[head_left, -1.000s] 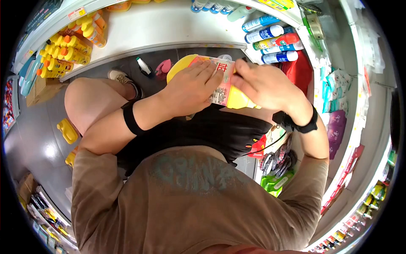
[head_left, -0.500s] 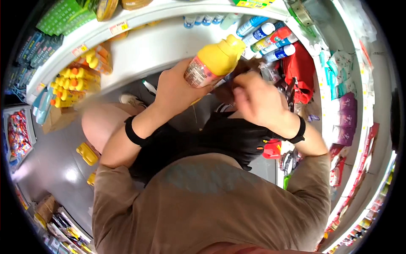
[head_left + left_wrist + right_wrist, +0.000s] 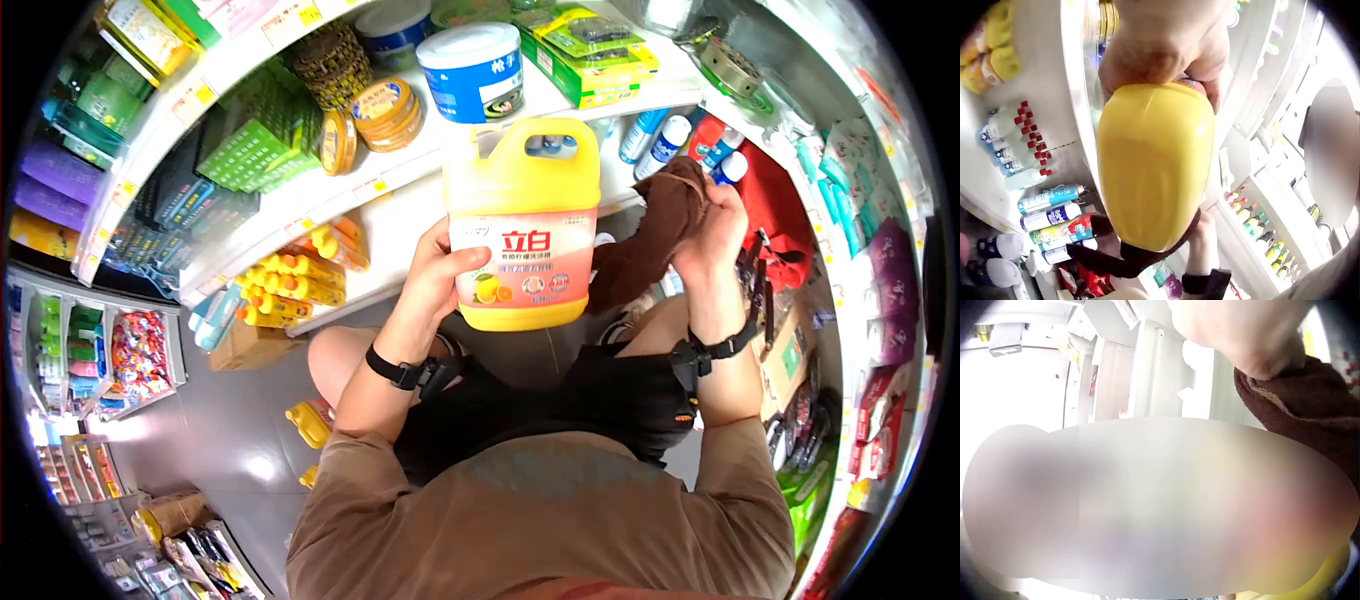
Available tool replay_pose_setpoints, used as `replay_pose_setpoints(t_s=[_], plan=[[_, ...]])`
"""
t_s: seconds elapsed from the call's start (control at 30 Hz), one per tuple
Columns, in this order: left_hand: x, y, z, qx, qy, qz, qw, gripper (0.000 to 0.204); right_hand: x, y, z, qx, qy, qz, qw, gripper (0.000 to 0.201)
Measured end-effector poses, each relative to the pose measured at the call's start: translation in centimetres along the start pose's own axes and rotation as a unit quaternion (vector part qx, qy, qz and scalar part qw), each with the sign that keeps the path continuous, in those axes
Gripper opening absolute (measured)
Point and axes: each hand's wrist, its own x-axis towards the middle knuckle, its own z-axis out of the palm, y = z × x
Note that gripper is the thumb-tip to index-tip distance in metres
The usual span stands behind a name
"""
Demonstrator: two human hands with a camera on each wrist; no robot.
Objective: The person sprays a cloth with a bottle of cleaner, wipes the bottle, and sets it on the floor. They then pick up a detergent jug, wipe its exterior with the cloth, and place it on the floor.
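A large yellow dish soap jug (image 3: 525, 285) with a pink and white label is upright in front of me, label toward the head camera. My left hand (image 3: 436, 268) grips it from the left side, thumb across the label's edge. Its yellow base (image 3: 1154, 169) fills the middle of the left wrist view. On the right, my right hand (image 3: 712, 240) holds a brown cloth (image 3: 648, 235) that hangs down beside the jug. The cloth (image 3: 1310, 394) also shows bunched under the right hand (image 3: 1247, 334) in the right wrist view.
Behind the jug, shelves carry a blue tub (image 3: 470, 75), green boxes (image 3: 255, 130) and yellow bottles (image 3: 285, 285). Spray cans (image 3: 665, 145) and a red cloth item (image 3: 778, 215) are at the right. Another yellow jug (image 3: 308, 425) is on the floor at the left.
The jug has gone from lying tilted under both hands to upright in the left hand, label facing me. My right hand left the jug and now holds the brown cloth. The head view has shifted.
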Motion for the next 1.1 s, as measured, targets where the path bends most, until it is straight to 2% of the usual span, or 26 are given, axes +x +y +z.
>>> replay_pose_setpoints(t_s=[0.03, 0.13, 0.17, 0.23, 0.27, 0.33, 0.37, 0.4, 0.43, 0.47, 0.5, 0.57, 0.67, 0.77, 0.83, 0.87, 0.97, 1.0, 1.1], plan=[[-0.1, 0.2, -0.3, -0.011, -0.009, 0.006, 1.0, 0.057, 0.9, -0.5, -2.0, 0.015, -0.067, 0.012, 0.998, 0.05], [-0.2, 0.5, -1.2, -0.028, -0.014, 0.042, 0.999, 0.063, -0.6, -2.1, -0.7, 0.041, -0.056, 0.071, 0.995, 0.051], [-0.2, 0.5, -1.3, -0.035, -0.015, 0.053, 0.998, 0.064, -1.2, -2.3, -0.5, 0.049, -0.139, 0.095, 0.984, 0.05], [-0.2, 0.9, -1.3, -0.033, -0.013, 0.059, 0.998, 0.065, -3.9, -2.0, 3.0, 0.027, -0.146, 0.056, 0.987, 0.045], [0.0, 1.0, -1.1, -0.028, -0.015, 0.062, 0.998, 0.065, -5.1, -1.2, 4.7, -0.058, -0.143, -0.042, 0.987, 0.042], [0.2, 1.2, -0.2, -0.026, -0.016, 0.071, 0.997, 0.064, -7.4, 0.9, 7.6, -0.223, -0.126, -0.235, 0.938, 0.036], [0.4, 0.9, -0.2, -0.018, -0.013, 0.069, 0.997, 0.062, -7.3, 2.9, 7.3, -0.2, -0.205, -0.273, 0.919, 0.036], [0.5, 0.5, -0.3, -0.01, -0.011, 0.065, 0.998, 0.06, -7.0, 2.3, 7.2, -0.489, -0.254, -0.425, 0.718, 0.039], [0.6, 0.1, -0.4, -0.002, -0.01, 0.059, 0.998, 0.058, -7.2, 3.0, 8.1, -0.561, -0.254, -0.471, 0.632, 0.042], [0.6, -0.2, -0.5, 0.004, -0.021, 0.047, 0.999, 0.053, -6.9, 5.1, 8.3, -0.579, -0.249, -0.474, 0.615, 0.04], [0.4, -0.4, 0.9, 0.01, 0.001, 0.08, 0.997, 0.051, -6.2, 6.6, 8.6, -0.619, -0.237, -0.51, 0.548, 0.036], [0.3, -1.0, 0.6, 0.038, 0.003, 0.063, 0.997, 0.053, -4.6, 9.0, 7.8, -0.683, -0.154, -0.536, 0.472, 0.028], [0.0, -1.0, 0.8, 0.059, 0.009, 0.075, 0.995, 0.056, -4.2, 8.5, 7.0, -0.669, -0.099, -0.498, 0.542, 0.019], [-0.2, -0.3, 0.5, 0.017, 0.019, 0.092, 0.995, 0.059, -1.3, 7.6, 4.6, -0.577, -0.05, -0.488, 0.654, 0.016], [-0.2, 0.1, -0.2, 0.02, 0.027, 0.086, 0.996, 0.062, 0.3, 7.3, 2.9, -0.472, -0.07, -0.286, 0.831, 0.016], [-0.3, 0.3, -0.2, 0.022, 0.027, 0.085, 0.996, 0.062, 0.4, 6.8, 2.9, -0.437, -0.048, -0.229, 0.868, 0.017], [-0.1, 0.3, 0.1, 0.017, 0.023, 0.076, 0.997, 0.062, -0.4, 5.7, 3.9, -0.345, -0.042, -0.277, 0.896, 0.018], [-0.1, 0.2, 0.1, 0.02, 0.021, 0.072, 0.997, 0.061, -0.6, 5.9, 4.3, -0.326, -0.052, -0.317, 0.889, 0.017], [0.1, -0.2, 0.4, 0.032, 0.004, 0.077, 0.997, 0.057, -3.4, 5.5, 7.0, -0.382, -0.126, -0.393, 0.827, 0.019]])
